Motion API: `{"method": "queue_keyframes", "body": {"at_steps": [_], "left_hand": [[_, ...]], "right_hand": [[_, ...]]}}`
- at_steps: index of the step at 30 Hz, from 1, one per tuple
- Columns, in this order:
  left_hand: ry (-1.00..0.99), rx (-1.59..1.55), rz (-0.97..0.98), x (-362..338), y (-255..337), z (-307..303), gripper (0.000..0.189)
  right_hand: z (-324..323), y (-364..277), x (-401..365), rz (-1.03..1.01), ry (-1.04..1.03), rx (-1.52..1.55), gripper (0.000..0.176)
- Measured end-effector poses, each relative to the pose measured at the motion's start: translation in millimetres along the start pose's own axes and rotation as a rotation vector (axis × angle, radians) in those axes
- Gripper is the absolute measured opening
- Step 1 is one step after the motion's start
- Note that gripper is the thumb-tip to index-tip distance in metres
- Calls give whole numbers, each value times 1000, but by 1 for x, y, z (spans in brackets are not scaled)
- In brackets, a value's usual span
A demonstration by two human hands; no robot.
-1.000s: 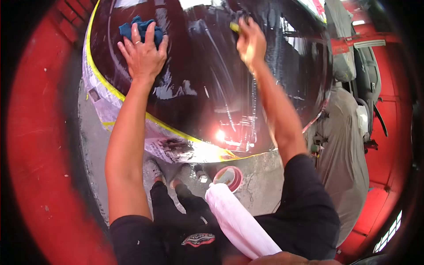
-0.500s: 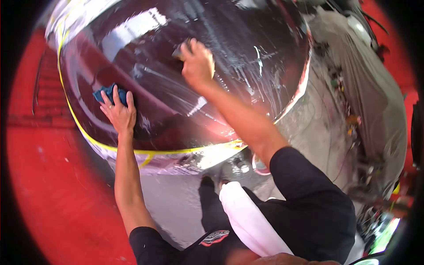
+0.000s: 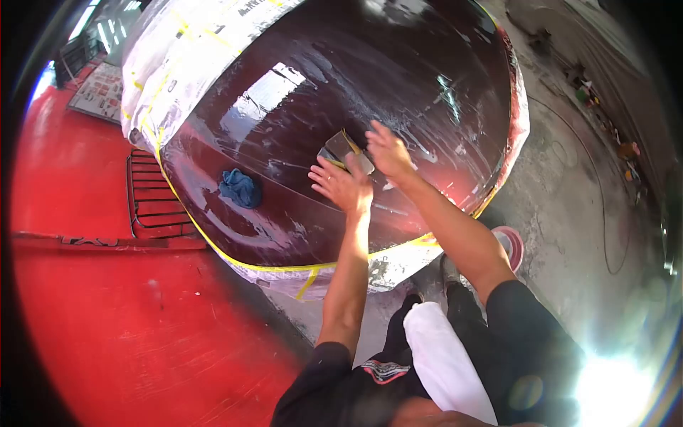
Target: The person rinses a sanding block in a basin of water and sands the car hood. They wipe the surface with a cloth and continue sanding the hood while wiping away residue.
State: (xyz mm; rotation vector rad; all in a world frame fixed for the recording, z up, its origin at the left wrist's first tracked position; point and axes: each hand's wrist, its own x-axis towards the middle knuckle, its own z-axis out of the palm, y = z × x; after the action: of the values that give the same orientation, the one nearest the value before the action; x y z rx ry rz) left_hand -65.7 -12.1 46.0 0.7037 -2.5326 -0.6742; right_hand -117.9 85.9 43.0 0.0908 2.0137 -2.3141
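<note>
A dark red, wet car panel (image 3: 284, 206) with whitish streaks lies before me, edged with yellow tape. Near its middle is a grey sanding sheet or pad (image 3: 343, 146), partly covered by my left hand (image 3: 346, 186), whose fingers are spread over its lower edge. Whether they press on it I cannot tell. My right hand (image 3: 390, 151) is just to the right of the pad, its fingers stretched out and nothing seen in it. A crumpled blue cloth (image 3: 240, 188) rests by itself on the left part of the panel.
White masking sheet (image 3: 178, 64) wraps the upper left of the car. A black metal rack (image 3: 153, 199) stands at the left by the red surface (image 3: 142, 320). A pink-rimmed bucket (image 3: 514, 245) is on the grey floor at the right, where a cable curves.
My left hand has let go of the blue cloth and moved right to the pad. My right hand has come off the pad and opened. The view has shifted.
</note>
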Motion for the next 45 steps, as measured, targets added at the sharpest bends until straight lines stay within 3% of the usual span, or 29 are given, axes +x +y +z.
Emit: {"method": "queue_keyframes", "body": {"at_steps": [2,5,7,9,11,13,15,17,19,20,21,22,23,24,25,26,27,33,34,35,36,37,38,39,40,42,43,44,45], "left_hand": [[113,120,-66,10,30,18,107],[127,126,-10,21,50,15,107],[363,159,176,30,27,41,82],[369,220,354,27,19,40,66],[277,88,443,8,24,33,45],[168,60,447,-19,29,30,45],[115,43,650,-68,40,42,44],[-251,-17,664,-114,46,61,35],[-7,-81,1077,-95,74,49,19],[-258,-341,745,-54,119,34,10],[-292,-344,752,6,123,43,10],[-184,-242,751,70,132,56,15],[248,13,1083,131,135,76,14],[73,-111,941,198,129,97,21],[-20,35,615,243,149,98,27],[56,129,533,280,164,104,33],[143,247,700,328,149,128,36],[244,401,654,271,169,121,32],[132,368,641,246,167,118,32],[97,145,801,193,185,108,26],[141,276,962,144,186,114,15],[-35,157,1091,75,226,94,8],[-102,53,1040,16,208,108,8],[-439,-445,497,-40,210,110,15],[-98,-49,1083,-75,181,118,20],[-438,-295,391,-5,204,133,12],[97,191,1015,52,215,130,16],[12,188,999,124,201,139,38],[2,118,957,179,205,149,37]], "right_hand": [[-43,-22,-13,-69,115,-347,50],[-114,-31,-11,-276,340,-719,43],[-174,-12,9,-531,501,-875,42],[-237,10,42,-566,609,-1070,44],[-274,1,62,-366,671,-1138,50],[-301,-1,89,-324,655,-1105,55],[-316,0,124,-277,630,-1150,59],[-316,-8,140,-166,576,-1115,66],[-314,-16,145,-48,490,-1106,69],[-312,-12,136,-128,508,-1146,69],[-314,-5,133,-153,520,-1123,69],[-313,-5,133,-130,520,-1135,69],[-312,-6,134,-113,534,-1133,69],[-312,-6,133,-120,538,-1115,69],[-312,-6,133,-122,545,-1094,69],[-311,-8,136,-119,545,-1083,69],[-313,-9,132,-110,532,-1086,69],[-312,-12,132,-187,569,-1105,66],[-314,-11,132,-196,576,-1092,66],[-314,-10,133,-199,579,-1079,66],[-313,-13,135,-196,581,-1075,65],[-313,-15,132,-183,583,-1074,65],[-313,-13,132,-194,597,-1078,65],[-314,-17,136,-177,596,-1072,65],[-314,-18,134,-195,609,-1055,64],[-311,-15,132,-210,630,-1054,63],[-311,-14,135,-184,630,-1047,63],[-314,-13,138,-222,634,-1044,63],[-315,-11,133,-253,623,-1042,63]]}}
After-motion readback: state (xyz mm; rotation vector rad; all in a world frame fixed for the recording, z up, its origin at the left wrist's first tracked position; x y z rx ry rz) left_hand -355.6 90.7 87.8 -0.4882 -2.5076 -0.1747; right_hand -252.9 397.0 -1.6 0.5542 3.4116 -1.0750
